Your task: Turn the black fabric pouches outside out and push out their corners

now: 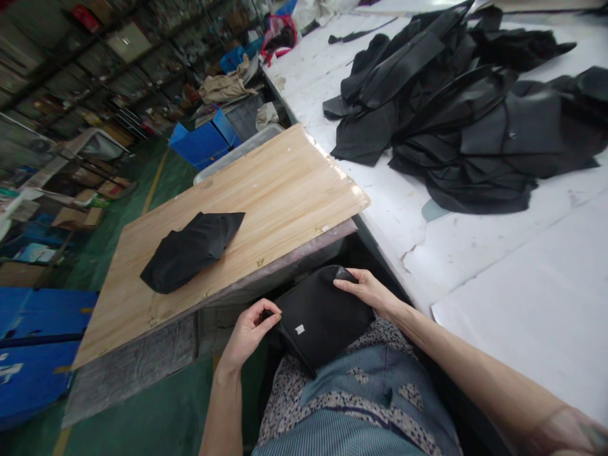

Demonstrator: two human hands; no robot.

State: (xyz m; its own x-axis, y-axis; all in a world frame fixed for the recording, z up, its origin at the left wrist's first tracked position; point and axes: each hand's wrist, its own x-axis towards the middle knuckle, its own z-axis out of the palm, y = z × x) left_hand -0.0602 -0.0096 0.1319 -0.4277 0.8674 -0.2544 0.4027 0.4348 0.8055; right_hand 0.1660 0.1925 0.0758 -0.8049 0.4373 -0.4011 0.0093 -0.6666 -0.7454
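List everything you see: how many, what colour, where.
white table: one, white, right
wooden board: one, tan, left of white table
held piece: one, black, lower centre
tag: one, white, on held piece
flat piece: one, black, on wooden board
pile: one, black, on white table
strip: one, black, white table's far end
open box: one, blue, beyond wooden board
side boxes: uncounted, blue, left edge
shelf clutter: uncountable, mixed, blurred background
floor: one, green, lower left
clothing: uncounted, patterned blue, lower centre
left grip: one, bare, held piece's left
right grip: one, bare, held piece's right
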